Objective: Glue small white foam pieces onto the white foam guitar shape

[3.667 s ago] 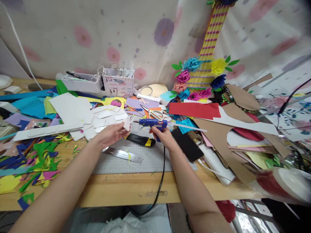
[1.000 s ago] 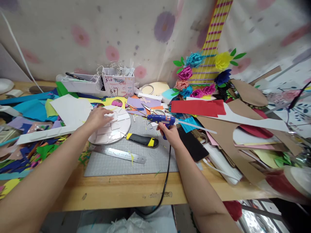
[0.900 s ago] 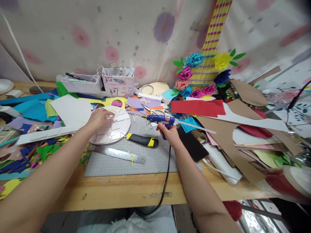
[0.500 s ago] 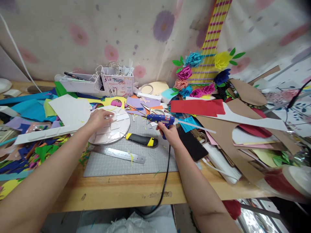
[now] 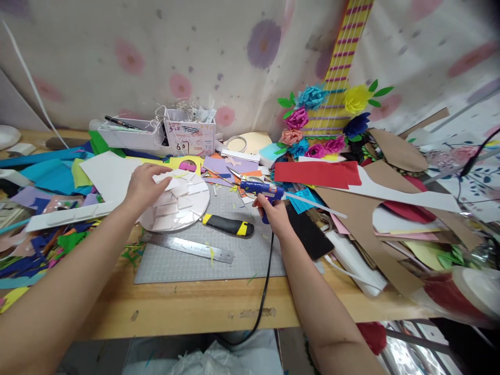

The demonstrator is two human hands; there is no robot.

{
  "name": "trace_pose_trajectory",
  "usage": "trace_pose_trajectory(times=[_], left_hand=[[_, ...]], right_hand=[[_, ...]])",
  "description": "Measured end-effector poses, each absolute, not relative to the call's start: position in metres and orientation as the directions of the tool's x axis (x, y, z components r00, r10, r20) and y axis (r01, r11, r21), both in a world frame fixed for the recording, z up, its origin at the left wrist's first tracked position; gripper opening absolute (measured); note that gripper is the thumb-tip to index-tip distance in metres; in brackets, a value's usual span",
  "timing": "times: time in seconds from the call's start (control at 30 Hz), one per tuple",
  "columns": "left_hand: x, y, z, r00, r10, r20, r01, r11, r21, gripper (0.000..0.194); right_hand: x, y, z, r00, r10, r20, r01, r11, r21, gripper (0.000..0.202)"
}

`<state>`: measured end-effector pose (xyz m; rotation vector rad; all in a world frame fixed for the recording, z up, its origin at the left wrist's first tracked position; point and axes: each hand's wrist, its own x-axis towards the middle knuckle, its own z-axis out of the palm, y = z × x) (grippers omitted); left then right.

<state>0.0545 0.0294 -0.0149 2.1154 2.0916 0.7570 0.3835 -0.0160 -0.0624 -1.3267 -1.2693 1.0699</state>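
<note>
My right hand (image 5: 274,212) is wrapped round the handle of a blue hot glue gun (image 5: 258,188). Its nozzle points left, and a long white glue stick (image 5: 316,204) juts out of its back. A round white disc (image 5: 201,194), with several small white pieces laid across its face, lies on the grey cutting mat (image 5: 234,200). Over the disc's upper left edge is my left hand (image 5: 147,183), thumb and fingers apart; whether the fingertips touch the pieces is hard to tell. A black and yellow utility knife (image 5: 227,225) and a steel ruler (image 5: 195,247) lie nearby.
Scissors (image 5: 239,175) and paper scraps lie behind the mat. A black phone (image 5: 308,232) sits to the right, beside cardboard sheets (image 5: 351,208). The gun's black cord (image 5: 267,284) hangs over the table's front edge. White boxes (image 5: 190,136) and a flower-decked yellow guitar shape (image 5: 330,112) stand at the back.
My left hand has drawn back leftward from the middle of the disc to its upper left edge, uncovering more pieces. The glue gun has shifted slightly right in my right hand.
</note>
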Motion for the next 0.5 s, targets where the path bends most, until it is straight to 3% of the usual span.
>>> trace_pose_trajectory(times=[0.17, 0.37, 0.5], left_hand=[[0.072, 0.022, -0.015, 0.049, 0.96, 0.274, 0.931, -0.144, 0.336, 0.03], [0.139, 0.033, -0.037, 0.383, 0.915, 0.128, 0.905, -0.399, 0.144, 0.033], [0.165, 0.048, -0.046, 0.433, 0.898, 0.08, 0.894, -0.439, 0.086, 0.036]], right_hand=[[0.381, -0.015, -0.066, 0.161, 0.987, 0.022, 0.148, -0.002, -0.989, 0.046], [0.381, -0.013, -0.068, 0.183, 0.983, 0.03, 0.145, 0.003, -0.989, 0.046], [0.382, -0.013, -0.067, 0.179, 0.983, 0.028, 0.135, 0.004, -0.991, 0.046]])
